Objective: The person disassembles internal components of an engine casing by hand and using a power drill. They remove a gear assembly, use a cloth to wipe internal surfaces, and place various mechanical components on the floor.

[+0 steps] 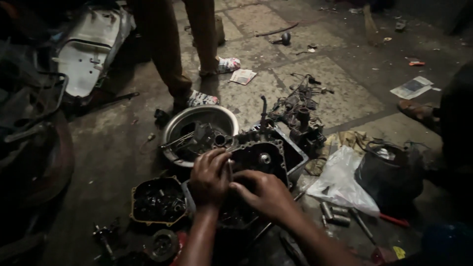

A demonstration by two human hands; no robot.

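Both hands meet over a dark engine case (263,157) on the concrete floor (113,148), near the middle of the scene: the left hand (209,178) has its fingers curled down onto a part at the case's near left edge, the right hand (263,194) lies just beside it with fingers bent inward (what either one clasps is hidden, so I cannot tell). A metal bowl (197,120) of parts sits just beyond on the left, a detached engine cover (157,199) lies near left, and a clear plastic bag (340,180) is to the right.
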